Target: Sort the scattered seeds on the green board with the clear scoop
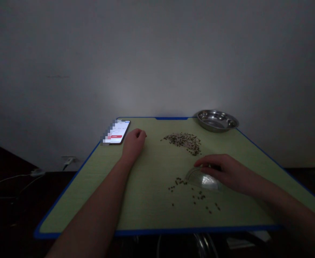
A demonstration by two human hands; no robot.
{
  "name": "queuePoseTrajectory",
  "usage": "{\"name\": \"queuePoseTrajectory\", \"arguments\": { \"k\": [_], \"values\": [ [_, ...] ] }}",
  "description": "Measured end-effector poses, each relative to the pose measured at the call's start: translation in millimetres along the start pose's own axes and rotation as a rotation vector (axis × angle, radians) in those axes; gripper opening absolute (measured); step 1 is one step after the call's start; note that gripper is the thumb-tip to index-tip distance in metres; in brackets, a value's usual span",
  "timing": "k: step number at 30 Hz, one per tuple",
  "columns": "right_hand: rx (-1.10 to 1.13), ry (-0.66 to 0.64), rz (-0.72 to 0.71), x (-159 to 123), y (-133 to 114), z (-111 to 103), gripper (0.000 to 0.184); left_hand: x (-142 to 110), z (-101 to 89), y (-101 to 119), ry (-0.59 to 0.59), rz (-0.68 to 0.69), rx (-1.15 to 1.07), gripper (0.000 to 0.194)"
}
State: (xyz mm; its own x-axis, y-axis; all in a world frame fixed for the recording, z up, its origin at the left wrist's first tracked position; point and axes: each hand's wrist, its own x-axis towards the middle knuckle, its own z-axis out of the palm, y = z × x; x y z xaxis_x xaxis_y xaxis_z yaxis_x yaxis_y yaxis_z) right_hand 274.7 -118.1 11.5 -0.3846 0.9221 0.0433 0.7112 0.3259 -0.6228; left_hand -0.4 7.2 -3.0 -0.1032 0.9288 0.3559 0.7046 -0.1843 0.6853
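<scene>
My left hand (133,142) rests on the green table (98,200) with its fingers curled into a loose fist, beside a lit phone (117,132). My right hand (226,171) lies over a clear glass bowl (202,179) tipped on its side, fingers wrapped across its top. A heap of small dark seeds (184,140) lies on the mat beyond the bowl. More seeds (193,197) are scattered in front of the bowl's mouth.
A steel bowl (217,120) stands at the table's far right corner. The table has a blue rim (157,231) and a grey wall behind it. Cables and a plug (36,172) lie on the dark floor to the left.
</scene>
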Motion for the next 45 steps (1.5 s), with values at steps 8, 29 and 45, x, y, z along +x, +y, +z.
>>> {"name": "queuePoseTrajectory", "arguments": {
  "k": [8, 29, 45],
  "values": [
    [-0.070, 0.098, 0.023, 4.3, 4.6, 2.9, 0.026, -0.3, 0.1, -0.1, -0.004, -0.022, 0.001, 0.029],
    [-0.051, 0.081, -0.030, 8.0, -2.5, 10.3, 0.024, -0.4, 0.5, -1.4, -0.015, -0.013, 0.001, 0.027],
    [-0.139, 0.159, -0.017, 8.7, -2.3, 2.3, 0.023, -0.6, 0.5, -2.2, -0.036, -0.011, -0.006, 0.028]
  ]
}}
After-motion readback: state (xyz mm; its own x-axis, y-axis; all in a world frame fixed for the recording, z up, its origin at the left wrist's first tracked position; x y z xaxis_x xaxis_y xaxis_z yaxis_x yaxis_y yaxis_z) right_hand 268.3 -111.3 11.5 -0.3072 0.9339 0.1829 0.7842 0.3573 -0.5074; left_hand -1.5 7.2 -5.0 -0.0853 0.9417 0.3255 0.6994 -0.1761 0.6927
